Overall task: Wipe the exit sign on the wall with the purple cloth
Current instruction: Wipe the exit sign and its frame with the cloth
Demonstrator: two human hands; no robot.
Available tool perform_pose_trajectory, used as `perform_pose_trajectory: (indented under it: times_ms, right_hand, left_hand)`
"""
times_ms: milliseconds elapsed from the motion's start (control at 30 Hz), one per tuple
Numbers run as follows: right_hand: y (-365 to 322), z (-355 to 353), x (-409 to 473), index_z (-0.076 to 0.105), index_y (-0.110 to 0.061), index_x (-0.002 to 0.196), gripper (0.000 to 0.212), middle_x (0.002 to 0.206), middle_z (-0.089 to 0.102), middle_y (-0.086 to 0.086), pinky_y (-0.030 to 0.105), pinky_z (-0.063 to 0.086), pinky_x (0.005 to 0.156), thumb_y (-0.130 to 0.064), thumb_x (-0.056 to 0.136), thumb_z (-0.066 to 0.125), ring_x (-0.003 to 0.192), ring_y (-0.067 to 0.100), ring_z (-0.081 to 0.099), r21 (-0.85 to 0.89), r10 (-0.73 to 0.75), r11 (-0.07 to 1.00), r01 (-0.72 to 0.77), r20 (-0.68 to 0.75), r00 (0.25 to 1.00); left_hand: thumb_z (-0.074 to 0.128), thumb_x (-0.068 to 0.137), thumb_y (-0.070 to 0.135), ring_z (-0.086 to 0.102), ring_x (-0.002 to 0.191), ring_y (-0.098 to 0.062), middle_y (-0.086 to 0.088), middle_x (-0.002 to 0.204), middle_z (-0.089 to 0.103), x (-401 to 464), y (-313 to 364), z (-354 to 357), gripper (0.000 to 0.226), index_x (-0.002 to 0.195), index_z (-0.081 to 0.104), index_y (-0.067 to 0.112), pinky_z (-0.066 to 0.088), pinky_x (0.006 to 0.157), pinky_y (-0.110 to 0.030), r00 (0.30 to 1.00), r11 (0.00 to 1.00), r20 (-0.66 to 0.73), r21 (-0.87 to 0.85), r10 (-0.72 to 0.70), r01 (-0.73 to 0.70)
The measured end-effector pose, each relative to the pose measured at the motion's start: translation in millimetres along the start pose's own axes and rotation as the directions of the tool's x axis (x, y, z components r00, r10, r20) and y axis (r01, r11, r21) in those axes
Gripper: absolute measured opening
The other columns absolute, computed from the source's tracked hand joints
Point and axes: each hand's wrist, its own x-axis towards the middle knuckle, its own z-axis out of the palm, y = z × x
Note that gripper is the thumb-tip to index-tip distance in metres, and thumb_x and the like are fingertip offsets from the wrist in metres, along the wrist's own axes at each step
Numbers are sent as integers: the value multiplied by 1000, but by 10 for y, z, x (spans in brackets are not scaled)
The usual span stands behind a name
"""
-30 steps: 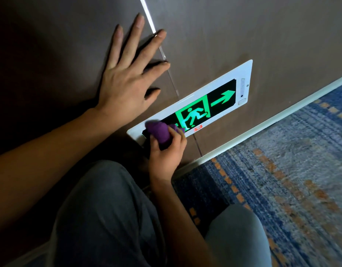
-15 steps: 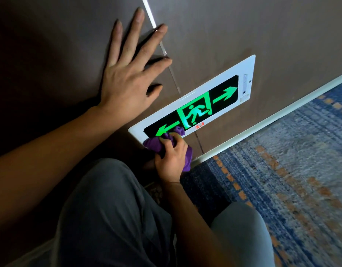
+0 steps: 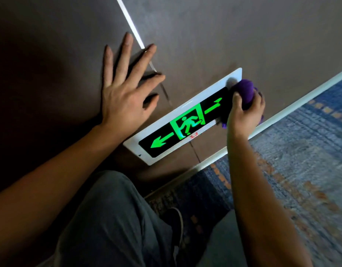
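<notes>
**Cloth at the sign's right end, left hand flat on the wall**

Your right hand point(image 3: 244, 114) sits right of centre in the frame, fingers and thumb curled round the bunched purple cloth point(image 3: 246, 92), which bulges out above your knuckles. The cloth presses on the right end of the exit sign point(image 3: 182, 120), covering the tip of the green right-pointing arrow and the white border there; a scrap of purple hangs out below your palm.

The sign runs tilted across the middle of the frame, from lower left to upper right, mounted low on the brown wall point(image 3: 204, 35) just above the pale skirting strip point(image 3: 293, 112). Its lit running figure and left arrow are uncovered.

Your left hand point(image 3: 125, 93) lies flat on the wall in the upper left of centre, fingers spread and straight, holding nothing, just above the sign's left half but not touching it.

Your grey-trousered knees point(image 3: 112, 218) fill the bottom of the frame, with patterned blue carpet point(image 3: 301, 170) to the right.
</notes>
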Motion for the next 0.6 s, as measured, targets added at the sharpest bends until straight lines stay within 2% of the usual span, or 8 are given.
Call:
perform_pose_trajectory:
  times_ms: [100,200,267,367,433,533,600]
  right_hand:
    - [23,158,40,59,-16,139,51,159,41,9,23,36,109,-33,92,64,143,23,45,37,-19,999,17,45,999]
    - [55,313,-241,53,-25,145,54,164,34,4,1,25,97,-37,93,61,147,18,39,116,24,993,-31,63,998]
    - [81,351,-484,50,-31,147,55,166,30,3,-5,26,90,-36,93,62,145,19,40,110,-16,994,7,79,997]
    - [102,441,-917,48,-37,147,57,168,25,-2,16,37,96,-34,92,62,145,18,40,72,-39,997,30,127,991]
    - [114,486,-1265,48,-37,147,58,168,24,-4,24,42,99,-30,91,64,147,16,38,70,-43,997,33,154,987]
    - [184,517,-1741,52,-29,147,59,168,25,0,27,38,111,-25,90,67,151,18,32,99,-90,993,68,237,967]
    - [272,533,-1993,54,-24,146,60,167,26,3,38,35,119,-18,88,69,153,22,28,111,-116,990,86,298,947]
  left_hand:
    - [70,92,33,25,158,-48,0,170,38,13,64,33,34,126,73,31,3,131,-60,999,999,-30,-6,-38,37]
    - [67,96,32,27,157,-48,-1,168,42,19,118,61,29,124,75,30,4,130,-61,996,997,-54,-10,-75,74]
    - [66,98,34,29,156,-49,-1,167,43,36,142,69,26,122,75,31,5,130,-62,993,996,-72,-21,-89,88]
    - [71,97,42,28,156,-49,0,168,42,41,142,66,28,122,75,31,5,129,-62,993,995,-73,-23,-96,95]
    - [72,97,47,28,156,-49,0,168,42,34,129,59,32,123,75,28,4,129,-62,993,994,-61,-37,-101,99]
    - [72,96,51,28,156,-49,-1,167,42,30,118,42,38,124,75,25,7,128,-64,992,993,-57,-48,-111,108]
    - [72,96,51,29,156,-50,-2,167,43,33,109,37,39,124,75,24,8,128,-65,992,993,-52,-53,-111,108]
